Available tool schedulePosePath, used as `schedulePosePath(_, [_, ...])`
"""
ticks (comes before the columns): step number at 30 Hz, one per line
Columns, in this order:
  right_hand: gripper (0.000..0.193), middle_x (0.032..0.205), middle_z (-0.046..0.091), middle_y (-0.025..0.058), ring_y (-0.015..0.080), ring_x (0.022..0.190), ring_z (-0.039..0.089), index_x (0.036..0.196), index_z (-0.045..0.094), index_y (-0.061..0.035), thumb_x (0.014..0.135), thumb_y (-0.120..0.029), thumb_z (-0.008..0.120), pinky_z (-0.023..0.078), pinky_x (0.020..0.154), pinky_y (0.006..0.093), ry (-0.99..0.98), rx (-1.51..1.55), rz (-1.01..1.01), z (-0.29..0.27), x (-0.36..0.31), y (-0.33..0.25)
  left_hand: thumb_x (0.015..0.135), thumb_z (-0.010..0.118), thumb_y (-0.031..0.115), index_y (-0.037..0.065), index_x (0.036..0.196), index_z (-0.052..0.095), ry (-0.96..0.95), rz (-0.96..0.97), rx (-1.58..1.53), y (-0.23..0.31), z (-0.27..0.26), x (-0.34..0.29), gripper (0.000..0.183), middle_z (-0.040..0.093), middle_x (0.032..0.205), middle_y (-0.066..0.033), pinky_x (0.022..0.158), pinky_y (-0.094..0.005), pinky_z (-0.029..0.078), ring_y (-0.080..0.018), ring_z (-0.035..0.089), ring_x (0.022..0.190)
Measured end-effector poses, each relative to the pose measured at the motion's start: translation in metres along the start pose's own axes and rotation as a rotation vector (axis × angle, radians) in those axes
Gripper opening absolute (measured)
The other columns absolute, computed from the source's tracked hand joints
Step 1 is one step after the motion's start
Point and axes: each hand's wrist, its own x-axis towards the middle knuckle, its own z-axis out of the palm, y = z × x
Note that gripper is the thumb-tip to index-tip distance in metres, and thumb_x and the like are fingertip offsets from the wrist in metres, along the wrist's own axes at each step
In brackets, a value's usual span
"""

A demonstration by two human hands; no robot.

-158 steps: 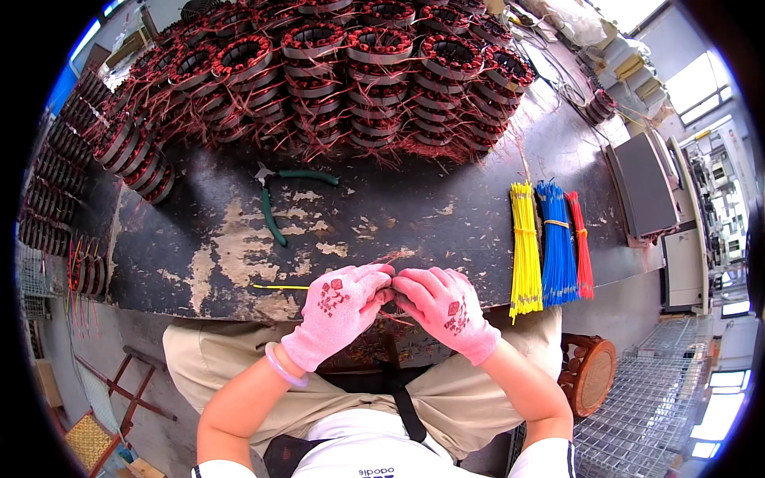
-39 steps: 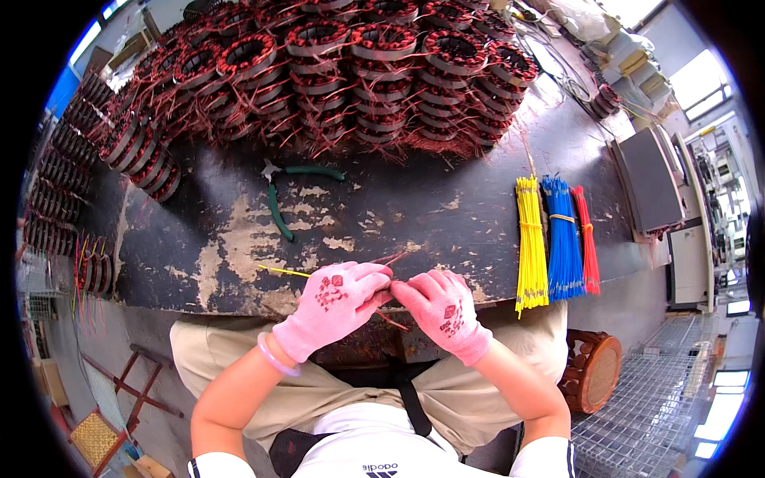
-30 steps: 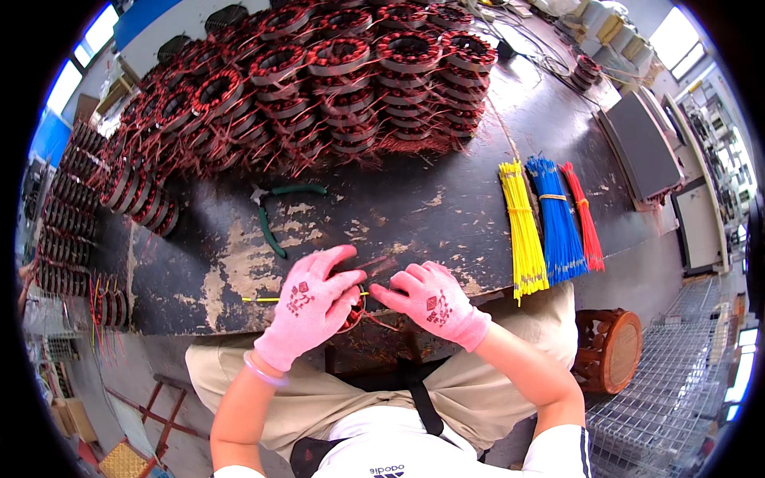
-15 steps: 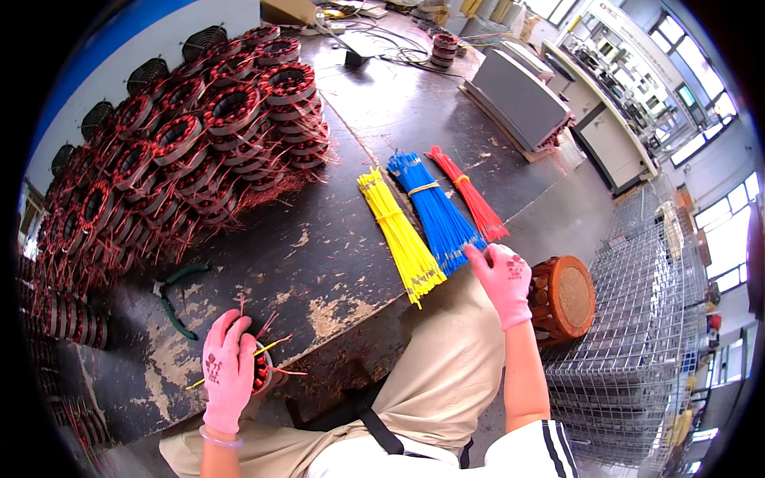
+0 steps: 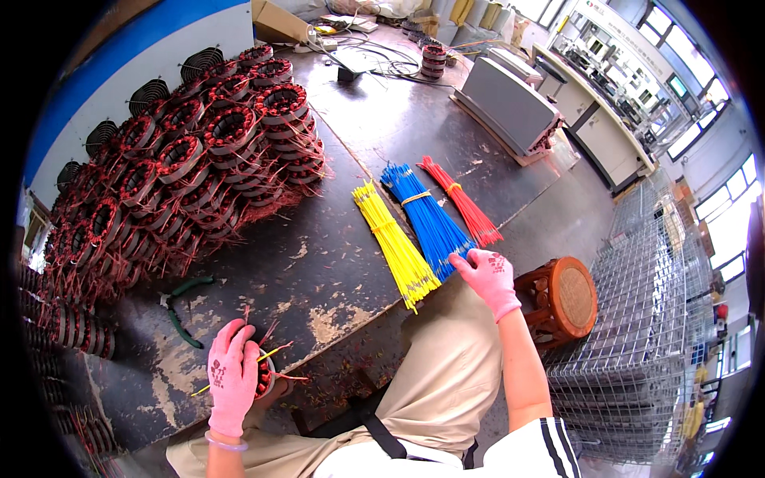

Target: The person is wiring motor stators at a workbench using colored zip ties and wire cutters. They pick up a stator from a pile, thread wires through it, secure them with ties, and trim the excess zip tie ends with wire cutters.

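My left hand point(image 5: 232, 374), in a pink glove, is closed around a small motor stator point(image 5: 264, 374) at the table's front edge. A yellow wire point(image 5: 276, 351) lies across that stator, and several thin reddish leads stick out of it. My right hand point(image 5: 488, 279), also gloved in pink, has thumb and forefinger pinched at the near ends of a bundle of blue wires point(image 5: 426, 217); the fingertips partly hide what they grip. On the left of the blue bundle lies a bundle of yellow wires point(image 5: 394, 245), on its right a bundle of red wires point(image 5: 460, 201). Bands tie all three.
Stacked stators point(image 5: 187, 171) cover the table's left side. Green-handled pliers point(image 5: 180, 313) lie before them. A grey box point(image 5: 510, 103) stands at the back right, cables point(image 5: 390, 60) behind. A wooden stool point(image 5: 570, 301) and wire-mesh cages point(image 5: 629, 334) are at my right.
The whole view has shifted slightly. My right hand has moved a little left along the near ends of the blue wires. My left hand stays on the stator.
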Motion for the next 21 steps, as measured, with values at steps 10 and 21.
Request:
schedulePosePath(10, [0.050, 0.063, 0.064, 0.0102, 0.0244, 0.061, 0.065, 0.077, 0.066, -0.0084, 0.100, -0.052, 0.058, 0.049, 0.062, 0.0409, -0.155, 0.315, 0.031, -0.015, 0.000, 0.006, 0.097, 0.060, 0.012, 0.001, 0.117, 0.067, -0.001, -0.011, 0.028, 0.002, -0.003, 0.000, 0.024, 0.063, 0.128, -0.0155, 0.099, -0.0445, 0.047, -0.0373, 0.060, 0.114])
schedulePosePath(21, [0.048, 0.081, 0.072, 0.0120, 0.0345, 0.080, 0.070, 0.078, 0.069, -0.0118, 0.100, -0.051, 0.053, 0.054, 0.071, 0.0473, -0.098, -0.137, -0.147, -0.011, 0.011, -0.005, 0.097, 0.060, 0.012, 0.000, 0.117, 0.067, -0.016, -0.018, 0.038, -0.001, 0.000, 0.000, 0.024, 0.063, 0.127, -0.0152, 0.099, -0.0448, 0.047, -0.0371, 0.060, 0.114])
